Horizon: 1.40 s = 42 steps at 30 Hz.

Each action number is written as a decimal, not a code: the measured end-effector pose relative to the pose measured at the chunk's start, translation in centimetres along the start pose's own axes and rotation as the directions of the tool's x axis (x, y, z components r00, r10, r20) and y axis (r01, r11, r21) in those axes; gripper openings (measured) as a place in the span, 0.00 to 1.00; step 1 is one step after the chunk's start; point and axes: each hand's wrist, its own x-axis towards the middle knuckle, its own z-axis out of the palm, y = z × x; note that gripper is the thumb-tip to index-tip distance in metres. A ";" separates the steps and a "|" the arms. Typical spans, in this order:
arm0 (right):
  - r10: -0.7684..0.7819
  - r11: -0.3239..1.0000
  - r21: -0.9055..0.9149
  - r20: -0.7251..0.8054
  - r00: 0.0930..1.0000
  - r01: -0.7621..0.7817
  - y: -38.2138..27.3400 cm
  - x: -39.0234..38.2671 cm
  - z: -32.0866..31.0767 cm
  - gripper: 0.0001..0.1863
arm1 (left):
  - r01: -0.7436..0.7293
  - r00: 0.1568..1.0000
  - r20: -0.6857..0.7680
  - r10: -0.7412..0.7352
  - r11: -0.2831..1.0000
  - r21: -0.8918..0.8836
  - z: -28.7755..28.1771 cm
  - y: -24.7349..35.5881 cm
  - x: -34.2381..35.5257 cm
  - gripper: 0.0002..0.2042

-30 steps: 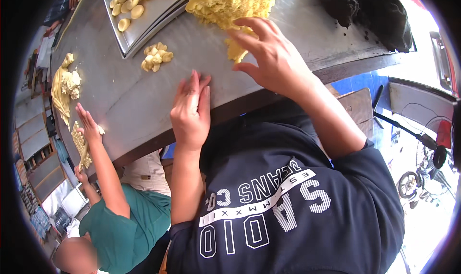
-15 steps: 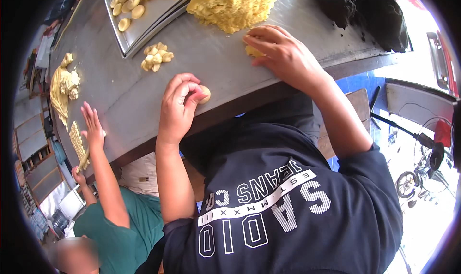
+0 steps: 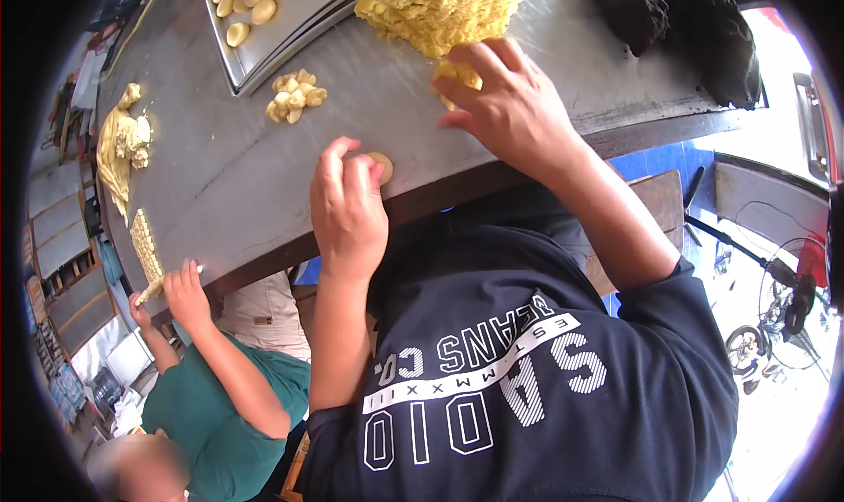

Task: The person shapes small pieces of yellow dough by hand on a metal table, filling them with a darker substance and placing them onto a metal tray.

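My left hand (image 3: 348, 212) is at the table's near edge, fingers curled on a small pale dough disc (image 3: 381, 165), partly hidden by the fingertips. My right hand (image 3: 514, 106) is bent over a smaller yellow dough piece (image 3: 463, 74), thumb on its near side and fingers on top. Just beyond lies a large crumbly yellow dough mound (image 3: 440, 5). A cluster of pale dough lumps (image 3: 294, 96) rests to the left on the grey metal table (image 3: 211, 177).
Behind are a tray of dough rounds (image 3: 264, 45) and dark masses (image 3: 712, 45) at right. At left lie more dough (image 3: 114, 155) and a patterned strip (image 3: 145, 243), beside a co-worker in green (image 3: 211, 414) working with both hands. A stand (image 3: 730, 238) is at right.
My left hand's fingers have curled onto a disc now visible beside them. My right hand has drawn the small piece apart from the mound. The co-worker's raised hand has moved down.
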 end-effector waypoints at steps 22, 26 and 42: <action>-0.048 0.949 0.312 0.017 0.999 0.040 0.6 -1.3 -1.3 0.11 | 0.161 0.943 0.082 -0.323 0.228 -0.960 -1.8 -4.0 4.5 0.22; 0.025 0.970 0.240 0.074 0.997 -0.043 -0.7 -1.5 -0.9 0.10 | 0.311 0.885 -0.109 -0.453 0.747 -0.587 -1.2 -12.3 7.4 0.25; 0.117 0.986 0.111 0.041 0.992 -0.121 -0.2 -1.1 -1.3 0.09 | 0.374 0.923 -0.032 -0.384 0.911 -0.174 -1.2 -14.0 6.2 0.13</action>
